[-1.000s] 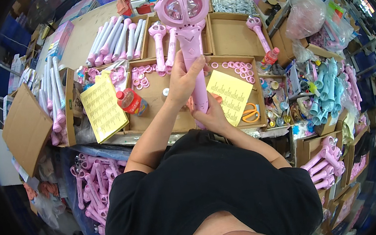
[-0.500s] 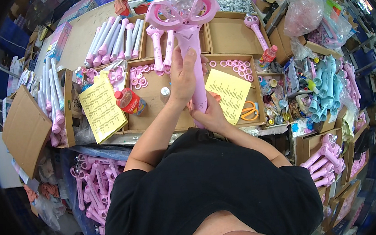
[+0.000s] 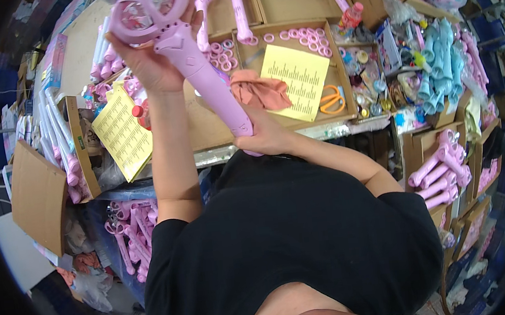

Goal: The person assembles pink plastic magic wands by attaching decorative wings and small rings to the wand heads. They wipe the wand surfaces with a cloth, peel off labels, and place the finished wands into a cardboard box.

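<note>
A large pink toy wand (image 3: 209,87) with a looped, partly see-through head slants across in front of me, head up to the left. My left hand (image 3: 156,69) cups it from behind, just under the head, with some fingers hidden. Around the lower end of the handle my right hand (image 3: 266,133) is closed. An orange cloth (image 3: 261,91) shows just beyond that hand; whether the fingers touch it I cannot tell. Smaller pink wands (image 3: 237,10) lie past the handle, and pink rings (image 3: 313,39) are scattered in the shallow cardboard tray (image 3: 202,139).
Yellow printed sheets (image 3: 298,80) lie at both sides, with orange scissors (image 3: 332,100) at the right. A red-capped bottle (image 3: 140,112) stands behind my left forearm, another bottle (image 3: 351,15) at the back right. Pink wands (image 3: 132,230) fill a blue-lined container at lower left.
The wand has tilted, its head swinging left and nearer. My left hand has moved left and up to just below the head; my right hand has shifted slightly left and up. More orange cloth shows.
</note>
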